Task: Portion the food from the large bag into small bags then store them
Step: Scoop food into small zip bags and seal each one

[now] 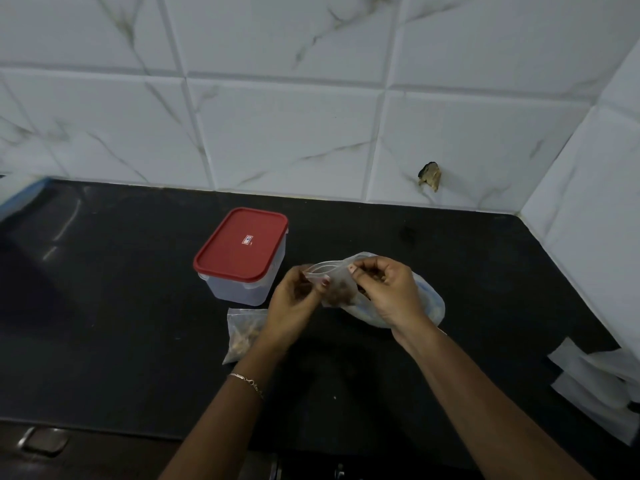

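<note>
Black counter [450, 271]: clear food-filled small bag [337, 289]

The right hand [388, 292] covered much of the big bag [427, 306], so its mouth could not be seen. The left hand [294, 306] and its wrist hid 1 side of a filled bag [240, 336]. The brown food in the small bag [334, 284], pinched by the 2 hands, was too blurred to name. The label [246, 240] on the red lid [228, 261] was too small to read. White sheets [595, 382] were cut off by the right edge; whether they were bags or paper was unclear. Both forearms left the frame at the bottom.
</note>
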The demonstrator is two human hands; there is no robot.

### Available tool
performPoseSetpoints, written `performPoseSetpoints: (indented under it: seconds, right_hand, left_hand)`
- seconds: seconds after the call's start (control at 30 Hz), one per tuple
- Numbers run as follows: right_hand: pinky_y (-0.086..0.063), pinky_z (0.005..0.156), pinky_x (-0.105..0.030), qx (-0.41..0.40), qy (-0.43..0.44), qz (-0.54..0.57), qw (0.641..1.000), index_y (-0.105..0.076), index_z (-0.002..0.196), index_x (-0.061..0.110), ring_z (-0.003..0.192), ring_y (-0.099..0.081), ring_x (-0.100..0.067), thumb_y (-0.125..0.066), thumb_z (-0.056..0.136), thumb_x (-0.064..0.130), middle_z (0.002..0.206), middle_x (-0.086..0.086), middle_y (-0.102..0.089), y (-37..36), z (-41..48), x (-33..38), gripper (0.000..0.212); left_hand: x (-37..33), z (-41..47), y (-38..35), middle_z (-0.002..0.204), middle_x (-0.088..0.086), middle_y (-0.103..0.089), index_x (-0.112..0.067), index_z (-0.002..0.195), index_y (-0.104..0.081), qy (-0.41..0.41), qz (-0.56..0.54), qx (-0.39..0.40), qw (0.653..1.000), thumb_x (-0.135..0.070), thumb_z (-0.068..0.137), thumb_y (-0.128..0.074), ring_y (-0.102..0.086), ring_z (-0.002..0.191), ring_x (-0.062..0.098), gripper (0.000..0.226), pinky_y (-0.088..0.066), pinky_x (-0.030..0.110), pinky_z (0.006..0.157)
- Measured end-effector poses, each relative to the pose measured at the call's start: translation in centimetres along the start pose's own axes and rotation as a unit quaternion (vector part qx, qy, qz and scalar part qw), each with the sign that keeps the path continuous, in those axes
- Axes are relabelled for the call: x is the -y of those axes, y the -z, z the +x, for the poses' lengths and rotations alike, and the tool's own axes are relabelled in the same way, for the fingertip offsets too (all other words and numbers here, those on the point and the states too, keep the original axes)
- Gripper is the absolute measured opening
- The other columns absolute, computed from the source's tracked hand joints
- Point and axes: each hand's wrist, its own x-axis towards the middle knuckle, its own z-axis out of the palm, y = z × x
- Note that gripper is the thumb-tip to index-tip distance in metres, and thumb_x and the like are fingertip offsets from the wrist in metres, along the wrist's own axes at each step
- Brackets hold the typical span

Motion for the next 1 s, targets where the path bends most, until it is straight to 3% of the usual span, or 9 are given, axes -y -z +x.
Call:
performPoseSetpoints:
  seconds: [0.13,0.23,0.53,0.73,1.0]
  right_hand:
    - [-0.053,0.071,-0.018,-0.027,-0.003,0.01,1.0,-0.072,0.089,0.014,0.079,-0.066,-0.005,-0.066,0.089,0.01,0.085,0.001,-0.071,0.2,0.1,0.0,0.008]
    - [-0.055,0.079,-0.024,-0.033,-0.009,0.011,0.999,-0.072,0.09,0.016,0.087,-0.068,-0.01,-0.066,0.089,0.01,0.089,0.002,-0.071,0.3,0.1,0.0,0.008]
    - [-0.055,0.084,-0.025,-0.007,-0.027,0.046,0.999,-0.072,0.093,0.016,0.093,-0.069,-0.011,-0.067,0.089,0.01,0.094,0.0,-0.073,0.9,-0.3,-0.8,0.009]
    - [-0.054,0.073,-0.017,-0.041,-0.016,0.044,0.998,-0.072,0.093,0.009,0.083,-0.068,-0.006,-0.067,0.088,0.007,0.088,0.002,-0.072,1.3,-0.3,-1.0,0.007]
    - [-0.05,0.066,-0.011,-0.007,-0.007,0.025,1.0,-0.069,0.086,0.019,0.076,-0.066,0.005,-0.067,0.089,0.01,0.079,0.01,-0.07,2.2,-0.4,-0.6,0.01]
  left_hand:
    - [-0.7,0.6,1.4,0.104,0.006,-0.069,-0.007,0.108,-0.063,-0.009,-0.014,-0.042,0.999,-0.02,0.088,-0.063,-0.066,0.1,0.015,0.025,-0.052,0.033,0.09]
    - [-0.7,0.8,1.7,0.101,0.007,-0.07,-0.004,0.104,-0.065,-0.016,0.007,-0.04,0.999,-0.01,0.091,-0.061,-0.066,0.1,0.018,0.015,-0.053,0.033,0.091]
    - [-1.6,0.9,1.0,0.097,0.002,-0.067,-0.007,0.103,-0.063,-0.038,0.054,-0.034,0.997,-0.009,0.094,-0.055,-0.065,0.094,0.009,0.012,-0.053,0.022,0.08]
    - [-2.5,1.1,0.5,0.097,-0.004,-0.067,-0.012,0.101,-0.064,-0.058,0.109,-0.037,0.992,-0.01,0.093,-0.057,-0.064,0.092,0.001,0.01,-0.052,0.017,0.079]
    - [-4.0,1.3,0.5,0.096,-0.021,-0.061,-0.017,0.105,-0.065,-0.151,0.249,-0.036,0.956,-0.003,0.09,-0.061,-0.058,0.089,-0.017,0.021,-0.045,0.003,0.073]
